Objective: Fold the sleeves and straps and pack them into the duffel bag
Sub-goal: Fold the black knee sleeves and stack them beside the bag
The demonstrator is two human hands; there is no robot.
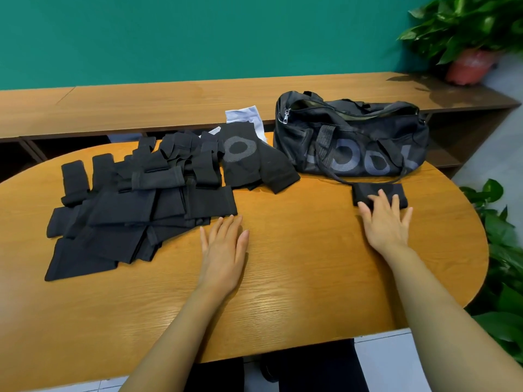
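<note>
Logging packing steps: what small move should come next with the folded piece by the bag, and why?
Probably the right hand should close on the folded black piece and lift it into the duffel bag: its straight fingers rest on the piece, which lies folded just in front of the bag, whose top looks unzipped.

Bare table point(297, 278) lies open in front of the bag point(351, 137), toward the person. Just in front of the bag its strap point(331, 172) trails on the wood, and a folded sleeve point(368, 190) sits there under the right hand point(386, 222). Left of the bag a pile point(135, 216) of black sleeves fills that side, reaching up to the bag's left end. The left hand point(223, 250) lies flat front-left of the bag, at the pile's edge. The bag's top gapes unzipped.
</note>
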